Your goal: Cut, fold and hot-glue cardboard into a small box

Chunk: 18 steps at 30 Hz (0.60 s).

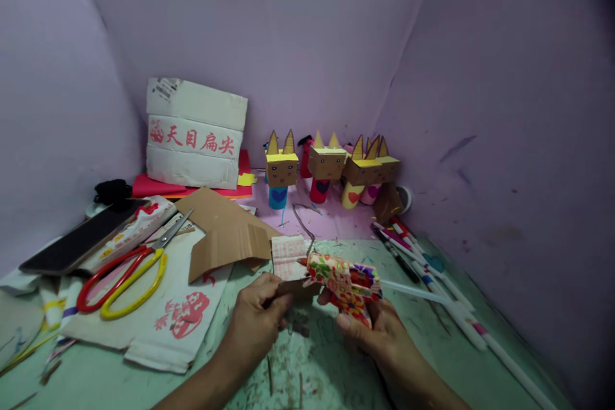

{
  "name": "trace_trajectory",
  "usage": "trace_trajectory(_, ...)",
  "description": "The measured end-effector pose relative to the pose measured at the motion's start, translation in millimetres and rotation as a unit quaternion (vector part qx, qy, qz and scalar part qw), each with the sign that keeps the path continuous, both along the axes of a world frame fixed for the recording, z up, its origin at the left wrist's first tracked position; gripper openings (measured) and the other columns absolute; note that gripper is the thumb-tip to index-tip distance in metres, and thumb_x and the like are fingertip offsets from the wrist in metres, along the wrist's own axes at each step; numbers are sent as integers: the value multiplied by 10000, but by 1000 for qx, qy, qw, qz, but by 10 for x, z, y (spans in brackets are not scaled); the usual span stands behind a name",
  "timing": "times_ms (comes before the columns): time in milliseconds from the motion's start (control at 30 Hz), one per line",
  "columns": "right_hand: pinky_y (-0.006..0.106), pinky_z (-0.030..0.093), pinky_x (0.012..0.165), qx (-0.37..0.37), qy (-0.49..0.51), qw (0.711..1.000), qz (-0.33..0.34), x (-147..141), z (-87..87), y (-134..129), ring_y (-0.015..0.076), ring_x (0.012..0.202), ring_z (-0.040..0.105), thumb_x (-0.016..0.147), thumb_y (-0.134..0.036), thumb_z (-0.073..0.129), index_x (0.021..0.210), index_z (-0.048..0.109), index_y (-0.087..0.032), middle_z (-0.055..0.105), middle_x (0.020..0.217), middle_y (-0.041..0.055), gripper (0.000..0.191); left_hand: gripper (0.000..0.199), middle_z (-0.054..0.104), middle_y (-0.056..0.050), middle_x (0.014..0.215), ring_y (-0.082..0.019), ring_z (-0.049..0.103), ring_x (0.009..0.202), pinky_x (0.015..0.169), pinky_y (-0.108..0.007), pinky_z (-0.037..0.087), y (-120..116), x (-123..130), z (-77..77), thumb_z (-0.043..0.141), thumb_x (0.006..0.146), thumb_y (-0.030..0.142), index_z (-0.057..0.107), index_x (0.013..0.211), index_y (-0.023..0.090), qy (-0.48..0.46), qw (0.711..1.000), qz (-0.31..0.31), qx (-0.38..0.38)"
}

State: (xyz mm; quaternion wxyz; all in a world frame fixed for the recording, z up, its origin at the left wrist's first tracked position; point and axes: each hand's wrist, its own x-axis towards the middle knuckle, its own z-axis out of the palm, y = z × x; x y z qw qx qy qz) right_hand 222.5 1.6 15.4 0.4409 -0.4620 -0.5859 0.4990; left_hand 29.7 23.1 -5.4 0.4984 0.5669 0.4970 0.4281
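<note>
My right hand (368, 327) is wrapped round the grip of a hot glue gun (343, 278) with a colourful floral pattern. A clear glue stick (416, 291) sticks out of the gun's back end, and its nozzle points left. Between the thumb and fingers of my left hand (262, 314) is a small piece of brown cardboard (300, 289). The nozzle hangs just above this piece; whether the two touch I cannot tell. Part of the cardboard is hidden by my left fingers.
Scissors (137, 275) with red and yellow handles lie left on cardboard sheets (228, 243). At the back stand several cardboard-headed figures (282, 173) with pointed ears, beside a printed white cardboard panel (195, 134). Markers (398, 256) and glue sticks (480, 327) lie right, near the wall.
</note>
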Motion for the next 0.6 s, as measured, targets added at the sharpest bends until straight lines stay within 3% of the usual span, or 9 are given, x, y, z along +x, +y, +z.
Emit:
trace_trajectory(233, 460, 462, 910, -7, -27, 999, -24, 2, -7, -27, 326, 922, 634, 741, -485, 659, 940, 755, -199, 733, 901, 96, 362, 220, 480, 5, 677, -85, 455, 489, 382, -176, 353, 14, 3, -29, 561, 756, 267, 756, 782, 169, -9, 1000, -2, 5)
trace_trajectory(400, 453, 458, 921, -11, -31, 997, -70, -16, -8, -90, 325, 891, 639, 712, -478, 683, 886, 769, -234, 705, 698, 53, 312, 212, 478, 3, 695, -81, 437, 499, 386, -167, 336, 30, -4, -69, 554, 782, 228, 761, 795, 186, -5, 1000, -5, 23)
trace_trajectory(600, 465, 451, 950, -24, 2, 995, -93, -31, -45, -128, 339, 1005, 638, 688, -465, 725, 865, 760, -253, 746, 895, 78, 279, 201, 512, -7, 700, -84, 427, 516, 395, -160, 316, 36, -15, -90, 559, 787, 205, 748, 729, 171, 4, 999, 1, 39)
